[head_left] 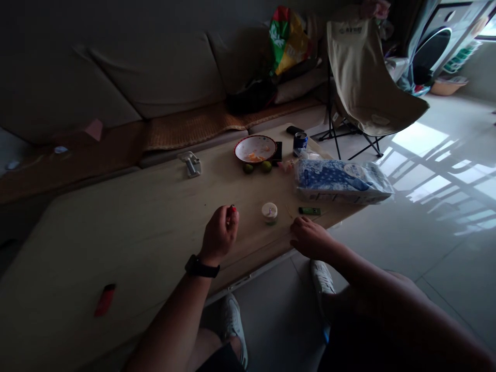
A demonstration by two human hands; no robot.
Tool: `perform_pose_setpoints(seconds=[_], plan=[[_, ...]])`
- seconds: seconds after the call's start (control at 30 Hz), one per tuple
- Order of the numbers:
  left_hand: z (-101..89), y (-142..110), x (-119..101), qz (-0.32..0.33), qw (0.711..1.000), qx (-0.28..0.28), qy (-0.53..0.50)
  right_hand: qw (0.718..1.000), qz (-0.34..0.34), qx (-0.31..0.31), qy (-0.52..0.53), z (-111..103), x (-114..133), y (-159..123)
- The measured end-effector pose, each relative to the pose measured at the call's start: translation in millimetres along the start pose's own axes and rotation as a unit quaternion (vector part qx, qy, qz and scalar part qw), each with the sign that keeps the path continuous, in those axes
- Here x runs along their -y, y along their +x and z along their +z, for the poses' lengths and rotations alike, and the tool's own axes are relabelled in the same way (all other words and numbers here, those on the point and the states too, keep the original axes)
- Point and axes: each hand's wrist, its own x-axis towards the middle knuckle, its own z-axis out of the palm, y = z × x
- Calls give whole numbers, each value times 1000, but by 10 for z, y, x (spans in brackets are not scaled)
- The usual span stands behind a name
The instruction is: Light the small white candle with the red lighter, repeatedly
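Note:
My left hand (pixel 220 231) is closed around a red lighter (pixel 233 209), its metal top showing above the fist. Over the front edge of the table lies my right hand (pixel 310 238), fingers curled and pressed together, tips hidden. Just beyond those fingertips is a thin pale stick (pixel 289 211); I cannot tell if they pinch it. Between the hands stands a small round candle (pixel 269 212) in a clear cup, with a purplish bit at its middle. A green lighter (pixel 309 211) lies beside my right hand.
A second red lighter (pixel 104 299) lies on the wooden table (pixel 135 227) at the left. Further back are a razor-like tool in a tray (pixel 190 164), a bowl of peel (pixel 256 150), green fruits (pixel 266 166), a can (pixel 300 140) and a blue tissue pack (pixel 343 180).

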Motion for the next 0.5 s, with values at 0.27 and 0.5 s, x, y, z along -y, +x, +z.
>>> perform_pose_setpoints(seconds=[0.27, 0.5], plan=[[4, 15, -24, 1, 1000, 1, 4, 1000, 0, -2, -8, -4, 3, 1], [3, 29, -44, 11, 1000, 2, 12, 1000, -14, -7, -7, 16, -18, 4]])
